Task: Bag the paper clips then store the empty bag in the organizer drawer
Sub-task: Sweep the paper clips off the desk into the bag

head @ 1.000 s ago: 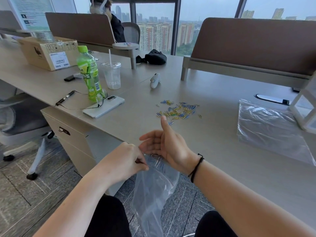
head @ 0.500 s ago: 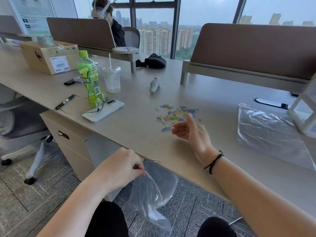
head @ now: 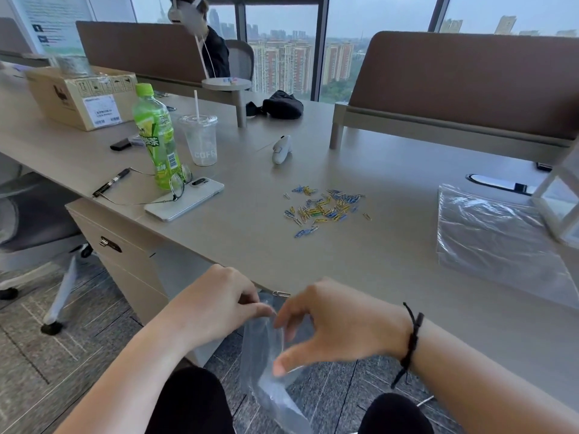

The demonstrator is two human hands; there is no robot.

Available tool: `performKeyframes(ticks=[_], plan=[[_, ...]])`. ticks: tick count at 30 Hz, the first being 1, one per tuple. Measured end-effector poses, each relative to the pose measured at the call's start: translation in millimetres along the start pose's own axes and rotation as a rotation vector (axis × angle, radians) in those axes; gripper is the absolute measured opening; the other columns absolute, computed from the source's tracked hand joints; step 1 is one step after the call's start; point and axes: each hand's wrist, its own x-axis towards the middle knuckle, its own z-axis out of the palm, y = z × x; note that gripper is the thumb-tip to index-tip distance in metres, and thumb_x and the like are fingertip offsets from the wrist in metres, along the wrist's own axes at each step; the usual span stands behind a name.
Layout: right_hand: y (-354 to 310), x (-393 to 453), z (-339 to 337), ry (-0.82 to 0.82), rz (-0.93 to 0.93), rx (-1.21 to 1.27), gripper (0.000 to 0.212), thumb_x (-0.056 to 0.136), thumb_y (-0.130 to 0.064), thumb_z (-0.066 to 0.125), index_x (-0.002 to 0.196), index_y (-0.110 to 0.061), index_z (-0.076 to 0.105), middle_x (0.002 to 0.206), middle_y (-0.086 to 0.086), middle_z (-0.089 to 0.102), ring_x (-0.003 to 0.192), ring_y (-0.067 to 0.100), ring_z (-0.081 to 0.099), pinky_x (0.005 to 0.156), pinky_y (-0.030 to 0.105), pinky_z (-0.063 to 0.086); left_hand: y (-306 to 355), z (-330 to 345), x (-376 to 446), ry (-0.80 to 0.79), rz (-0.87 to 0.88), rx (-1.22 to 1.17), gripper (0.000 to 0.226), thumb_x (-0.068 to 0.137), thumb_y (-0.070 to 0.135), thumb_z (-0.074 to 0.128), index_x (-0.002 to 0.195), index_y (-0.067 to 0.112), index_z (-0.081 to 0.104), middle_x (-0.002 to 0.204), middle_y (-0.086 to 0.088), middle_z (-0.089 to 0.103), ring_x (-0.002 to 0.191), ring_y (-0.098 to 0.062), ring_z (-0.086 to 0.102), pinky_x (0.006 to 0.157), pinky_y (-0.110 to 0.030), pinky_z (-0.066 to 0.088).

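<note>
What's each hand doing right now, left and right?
Left hand: pinching the rim of the clear plastic bag below the desk edge.
Right hand: fingers curled at the bag's mouth, thumb spread; whether it grips the bag cannot be told.

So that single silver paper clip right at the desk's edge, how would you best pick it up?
Pinch the lone paper clip across its long sides, coming from above on the near side. It lies flat on the desk at the very edge, so a thumb could probably slip under the end by the rim. The right hand is closest.
</note>
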Motion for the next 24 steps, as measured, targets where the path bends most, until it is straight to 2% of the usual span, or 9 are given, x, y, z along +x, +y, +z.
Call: performKeyframes(ticks=[2,5,9,11,14,16,19,21,24], plan=[[0,0,4,-0.01,0.025,-0.095,0.055,0.078,-0.05,0.077,0.125,-0.026,0.061,0.103,-0.009,0.074,0.091,0.002,0.065,0.084,0.022,0.054,2,0,0,-0.005,-0.016,-0.011,0.04,0.078,0.058,0.07,0.07,0.019,0.076,0.051,0.001,0.06,0.044,-0.009,0.045,0.044,-0.017,0.034],[7,-1,6,-0.024,0.071,-0.103,0.052,0.083,-0.028,0.075,0.127,-0.029,0.047,0.093,-0.002,0.073,0.081,0.013,0.066,0.076,0.038,0.056,2,0,-2,-0.011,-0.021,-0.003,0.041,0.079,0.06,0.069,0.065,0.021,0.073,0.056,-0.003,0.066,0.043,-0.011,0.046,0.043,-0.019,0.035],[11,-8,2,-0.033,0.084,-0.069,0.049,0.09,-0.014,0.067,0.129,-0.027,0.039,0.091,0.003,0.074,0.069,0.012,0.066,0.065,0.031,0.056,-4,0,-4,-0.023,-0.005,0.031,0.043,0.078,0.062,0.068,0.069,0.021,0.074,0.06,-0.003,0.069,0.049,-0.015,0.055,0.05,-0.028,0.044],[14,-11,-3,-0.03,0.081,-0.11,0.042,0.092,-0.015,0.065,0.127,-0.025,0.046,0.086,0.0,0.074,0.063,0.007,0.062,0.065,0.026,0.054,-7,-1,-5,-0.037,0.011,0.041,0.038,0.078,0.06,0.069,0.07,0.023,0.075,0.064,-0.001,0.07,0.055,-0.016,0.059,0.054,-0.03,0.045],[14,-16,-9,-0.027,0.043,-0.237,0.02,0.091,-0.017,0.064,0.109,-0.022,0.069,0.09,-0.008,0.073,0.078,0.005,0.061,0.076,0.022,0.051,-10,0,-10,-0.109,0.042,0.089,0.03,0.078,0.058,0.07,0.072,0.029,0.074,0.081,0.012,0.067,0.072,-0.005,0.061,0.066,-0.025,0.05],[10,-19,-6,-0.039,0.002,-0.315,0.013,0.09,-0.023,0.064,0.097,-0.019,0.074,0.096,-0.004,0.075,0.09,0.011,0.064,0.08,0.026,0.054,-10,2,-12,-0.159,0.067,0.123,0.025,0.078,0.058,0.07,0.065,0.036,0.068,0.101,0.024,0.058,0.076,0.004,0.057,0.07,-0.019,0.045],[1,-19,4,-0.048,0.026,-0.465,0.027,0.093,-0.038,0.062,0.087,-0.012,0.069,0.089,0.005,0.07,0.088,0.024,0.064,0.074,0.032,0.054,-11,7,-15,-0.204,0.123,0.165,0.027,0.079,0.056,0.068,0.058,0.04,0.062,0.123,0.037,0.045,0.074,0.011,0.056,0.069,-0.013,0.037],[-1,-17,9,-0.034,0.02,-0.547,0.028,0.095,-0.031,0.059,0.076,-0.011,0.057,0.077,0.008,0.059,0.077,0.032,0.062,0.067,0.035,0.053,-12,9,-16,-0.239,0.164,0.128,0.025,0.082,0.051,0.069,0.062,0.036,0.066,0.12,0.036,0.052,0.076,0.009,0.06,0.067,-0.007,0.036],[-1,-14,11,-0.023,0.007,-0.638,0.019,0.092,-0.015,0.056,0.074,-0.011,0.059,0.074,0.009,0.055,0.071,0.033,0.061,0.061,0.034,0.051,-12,8,-16,-0.254,0.191,0.108,0.025,0.083,0.05,0.068,0.07,0.028,0.07,0.08,0.024,0.063,0.072,0.008,0.057,0.062,-0.006,0.034]])
